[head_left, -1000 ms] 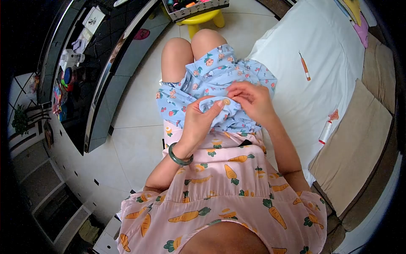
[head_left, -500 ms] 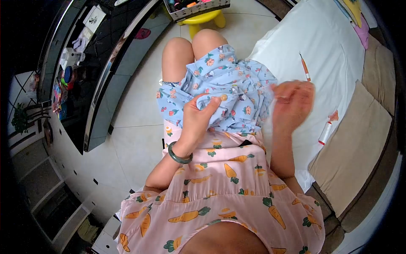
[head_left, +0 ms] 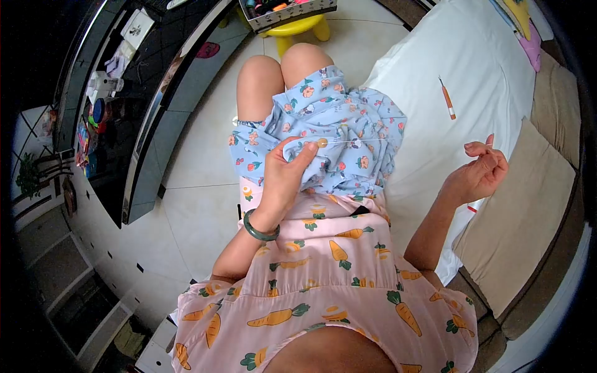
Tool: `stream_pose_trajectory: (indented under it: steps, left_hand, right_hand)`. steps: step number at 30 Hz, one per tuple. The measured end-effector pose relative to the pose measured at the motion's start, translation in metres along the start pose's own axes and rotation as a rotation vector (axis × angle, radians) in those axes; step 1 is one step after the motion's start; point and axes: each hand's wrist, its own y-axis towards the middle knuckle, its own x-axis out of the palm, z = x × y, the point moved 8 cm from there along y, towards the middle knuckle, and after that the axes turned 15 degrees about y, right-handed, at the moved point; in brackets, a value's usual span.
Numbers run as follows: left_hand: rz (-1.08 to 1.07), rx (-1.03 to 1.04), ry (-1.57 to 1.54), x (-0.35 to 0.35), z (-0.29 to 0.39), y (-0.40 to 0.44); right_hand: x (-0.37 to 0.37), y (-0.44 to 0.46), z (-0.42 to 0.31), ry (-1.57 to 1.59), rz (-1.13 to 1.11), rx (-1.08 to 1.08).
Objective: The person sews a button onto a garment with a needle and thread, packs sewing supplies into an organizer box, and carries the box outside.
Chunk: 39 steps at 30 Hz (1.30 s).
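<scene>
A blue floral garment (head_left: 373,118) lies bunched across my lap. My left hand (head_left: 287,169) pinches a fold of it between thumb and fingers, beside a round yellowish button (head_left: 322,142). From the button, a thin pale thread (head_left: 367,140) runs taut toward the right. My right hand (head_left: 477,177) is out over the white sheet with its fingers pinched together, at the far side of that thread. Any needle in those fingers is too small to make out. A seam ripper (head_left: 448,102) with an orange handle lies on the sheet above my right hand.
The white sheet (head_left: 423,68) covers the seat at the right, with brown cushions (head_left: 522,230) along it. A red-ended tube (head_left: 472,209) is mostly hidden by my right hand. Ahead, a box of colourful items (head_left: 292,15) stands on a yellow stool (head_left: 301,29). A glossy black cabinet (head_left: 180,93) stands left.
My right hand has moved right and toward me, away from the garment, drawing the thread out straight. My left hand keeps its hold on the fabric and has shifted slightly left.
</scene>
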Motion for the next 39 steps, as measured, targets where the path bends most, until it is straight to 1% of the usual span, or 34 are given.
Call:
stream_pose_trajectory:
  steps: [2,5,7,9,11,13,15,16,18,21,26,28,32,35,37,39]
  left_hand:
    - [0.007,0.015,0.002,-0.001,0.002,-0.001]
    - [-0.004,-0.046,0.012,-0.001,0.001,-0.002]
    - [0.001,0.011,0.018,-0.003,0.001,-0.001]
    - [0.008,0.029,0.035,-0.003,0.002,-0.002]
    - [0.004,0.046,0.055,-0.002,0.0,-0.001]
    - [0.051,0.106,0.158,-0.006,0.001,0.001]
    - [0.059,0.126,0.166,-0.006,0.003,0.0]
    - [0.069,0.146,0.171,-0.007,0.005,-0.001]
    - [0.086,0.151,0.203,-0.008,0.008,-0.003]
    - [0.114,0.167,0.243,-0.008,0.012,-0.005]
    - [0.146,0.146,0.311,-0.011,0.01,-0.005]
    - [0.147,0.19,0.272,-0.01,0.013,-0.005]
    - [0.158,0.231,0.296,-0.012,0.013,-0.005]
    - [0.18,0.263,0.372,-0.013,0.017,-0.006]
    - [0.197,0.333,0.516,-0.011,0.027,-0.01]
    - [0.198,0.344,0.516,-0.01,0.027,-0.012]
  right_hand:
    - [0.002,-0.001,0.0,-0.055,-0.012,0.003]
    - [0.005,-0.007,0.003,-0.132,-0.03,0.019]
    - [0.008,-0.014,0.005,-0.151,-0.037,0.034]
    - [0.019,-0.03,0.029,0.012,-0.127,0.401]
    - [0.057,-0.058,0.029,0.028,-0.441,0.62]
    - [0.087,-0.085,0.023,0.049,-0.638,0.679]
    - [0.105,-0.103,0.009,0.012,-0.846,0.551]
    - [0.108,-0.107,0.006,0.014,-0.846,0.552]
    - [0.117,-0.114,-0.006,-0.011,-0.923,0.414]
    - [0.121,-0.12,-0.008,0.015,-0.916,0.355]
    - [0.122,-0.121,-0.008,0.001,-0.918,0.339]
    - [0.122,-0.121,-0.008,-0.001,-0.916,0.331]
    - [0.124,-0.12,-0.01,-0.008,-0.932,0.313]
    - [0.125,-0.121,-0.01,-0.012,-0.931,0.311]
    - [0.125,-0.121,-0.01,-0.012,-0.93,0.316]
    - [0.126,-0.121,-0.009,-0.01,-0.938,0.328]
